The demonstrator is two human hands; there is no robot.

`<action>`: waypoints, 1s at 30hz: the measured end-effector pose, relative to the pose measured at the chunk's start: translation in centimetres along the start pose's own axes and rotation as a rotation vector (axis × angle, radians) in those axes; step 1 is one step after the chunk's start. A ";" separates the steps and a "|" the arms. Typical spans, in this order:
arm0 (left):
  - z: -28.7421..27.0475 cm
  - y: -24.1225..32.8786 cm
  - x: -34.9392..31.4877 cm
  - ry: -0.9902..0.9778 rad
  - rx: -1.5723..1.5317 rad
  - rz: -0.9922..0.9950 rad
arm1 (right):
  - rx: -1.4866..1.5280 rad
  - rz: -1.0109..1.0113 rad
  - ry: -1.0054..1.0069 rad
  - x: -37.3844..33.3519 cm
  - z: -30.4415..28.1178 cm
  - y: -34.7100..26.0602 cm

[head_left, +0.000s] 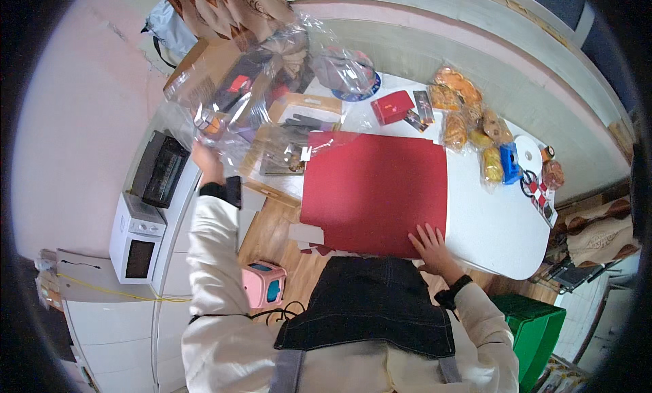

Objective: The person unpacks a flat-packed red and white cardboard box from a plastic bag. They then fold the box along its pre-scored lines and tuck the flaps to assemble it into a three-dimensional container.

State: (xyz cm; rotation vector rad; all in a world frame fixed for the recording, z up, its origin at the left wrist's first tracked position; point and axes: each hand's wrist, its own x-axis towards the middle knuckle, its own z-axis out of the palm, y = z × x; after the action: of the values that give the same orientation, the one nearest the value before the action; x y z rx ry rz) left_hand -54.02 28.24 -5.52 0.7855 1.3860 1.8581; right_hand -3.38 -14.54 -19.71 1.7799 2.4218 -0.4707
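At the left, my left hand is raised with its fingers closed on the edge of a large, crumpled clear plastic bag. The bag spreads over the left end of the table, partly covering a wooden tray and an open cardboard box. Lying flat on the white table is a red mat. My right hand rests at the mat's near right corner, fingers spread and holding nothing. Grey gloves show in the tray beneath the plastic.
Wrapped bread, a blue tape dispenser and scissors sit on the right part of the white table. A dark red box lies beyond the mat. Left stands a white microwave; lower right, a green crate.
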 end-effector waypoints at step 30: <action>-4.6 -13.2 -19.5 -1.094 0.883 -0.270 | -0.164 0.115 -0.109 4.6 2.3 -3.6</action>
State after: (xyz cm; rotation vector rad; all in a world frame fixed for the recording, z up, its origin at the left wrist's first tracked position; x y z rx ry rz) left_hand -44.12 12.62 -20.75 1.5974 1.3544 0.3151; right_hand -8.42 -12.02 -22.39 1.7634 2.2029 -0.3373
